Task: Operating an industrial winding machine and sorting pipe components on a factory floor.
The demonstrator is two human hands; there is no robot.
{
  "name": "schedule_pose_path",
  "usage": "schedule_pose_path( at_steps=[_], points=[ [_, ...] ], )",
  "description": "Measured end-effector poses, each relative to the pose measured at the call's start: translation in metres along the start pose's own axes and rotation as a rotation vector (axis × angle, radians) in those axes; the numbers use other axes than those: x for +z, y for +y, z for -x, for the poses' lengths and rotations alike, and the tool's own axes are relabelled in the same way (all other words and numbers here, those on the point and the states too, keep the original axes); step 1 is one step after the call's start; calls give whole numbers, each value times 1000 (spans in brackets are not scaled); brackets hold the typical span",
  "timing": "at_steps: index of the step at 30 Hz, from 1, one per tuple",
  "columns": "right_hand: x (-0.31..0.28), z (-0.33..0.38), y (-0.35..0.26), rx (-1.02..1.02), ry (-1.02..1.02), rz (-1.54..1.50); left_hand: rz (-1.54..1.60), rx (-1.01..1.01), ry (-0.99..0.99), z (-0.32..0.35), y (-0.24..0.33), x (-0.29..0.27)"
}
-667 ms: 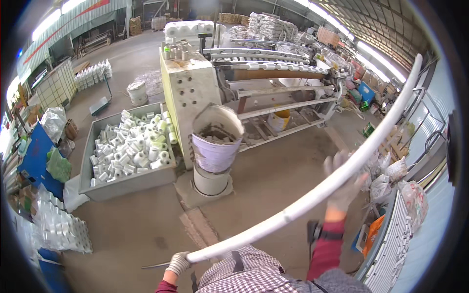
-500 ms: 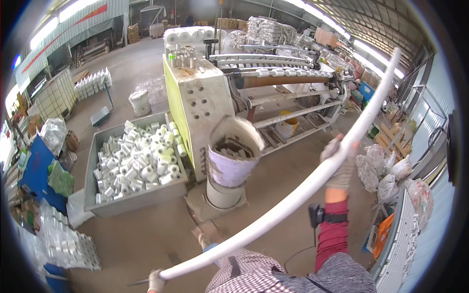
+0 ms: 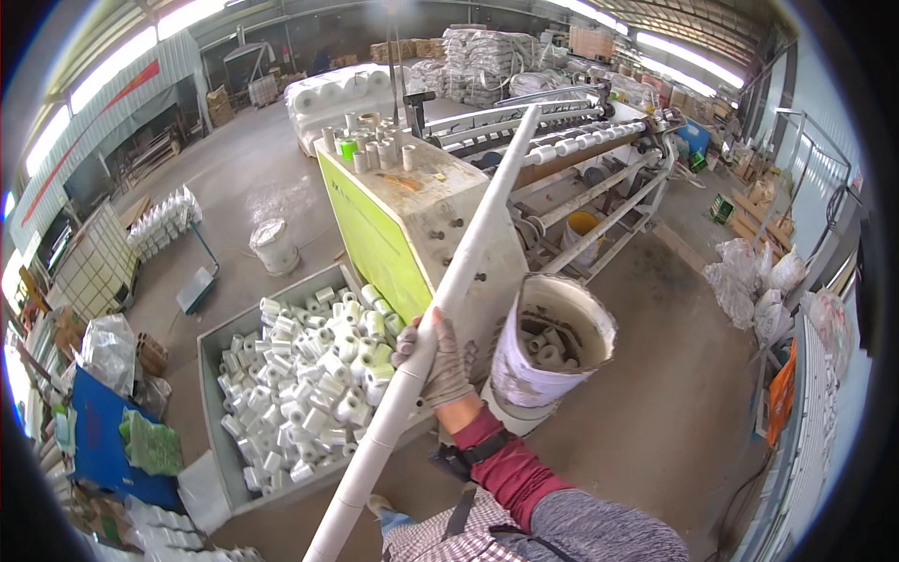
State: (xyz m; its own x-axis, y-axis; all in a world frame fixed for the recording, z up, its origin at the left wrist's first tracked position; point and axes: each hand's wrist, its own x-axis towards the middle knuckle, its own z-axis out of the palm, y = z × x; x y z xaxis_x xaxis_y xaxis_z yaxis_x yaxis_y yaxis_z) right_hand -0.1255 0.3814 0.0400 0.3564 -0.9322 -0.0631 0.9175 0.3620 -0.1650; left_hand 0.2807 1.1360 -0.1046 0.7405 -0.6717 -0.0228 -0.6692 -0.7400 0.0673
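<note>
Head: long white tube [image 3: 440,309], segmented.

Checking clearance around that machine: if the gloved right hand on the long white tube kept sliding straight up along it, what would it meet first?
Probably the yellow-green machine cabinet: the right hand grips the white tube, which runs up across the cabinet's corner. Depth is unclear.

We see a bright, evenly lit hall: daylight comes thru translucent roof strips [image 3: 122,66] at upper left and upper right of the frame, blown out to near white. Shadows on the concrete floor [image 3: 655,393] are soft and faint. Fisheye distortion is strong; straight edges bow toward the rim, w/ black vignette in all corners. Centre is fairly sharp. The long white tube [image 3: 440,309] looks crisp mid-frame but softens at lower centre. Far left and right edges are smeared, detail lost.
</note>
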Motion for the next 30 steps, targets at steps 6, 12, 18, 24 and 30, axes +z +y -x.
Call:
schedule_pose_path(
  at_steps=[6, 12, 18, 24, 30],
  points=[
    [14, -109, 99, -18, 87, 14, 192, -74, -84, -185, -25, -28],
    [29, -193, 120, -123, 159, 47, 172, 20, -123, -338, 29, -57],
    [14, -271, 99, -200, 183, 89, 133, 70, -155, -410, 72, -67],
    [21, -305, 77, -213, 169, 96, 82, 68, -185, -436, 76, -62],
    [11, -348, 79, -312, 77, 114, 91, 13, -179, -493, 61, -66]
  ],
)
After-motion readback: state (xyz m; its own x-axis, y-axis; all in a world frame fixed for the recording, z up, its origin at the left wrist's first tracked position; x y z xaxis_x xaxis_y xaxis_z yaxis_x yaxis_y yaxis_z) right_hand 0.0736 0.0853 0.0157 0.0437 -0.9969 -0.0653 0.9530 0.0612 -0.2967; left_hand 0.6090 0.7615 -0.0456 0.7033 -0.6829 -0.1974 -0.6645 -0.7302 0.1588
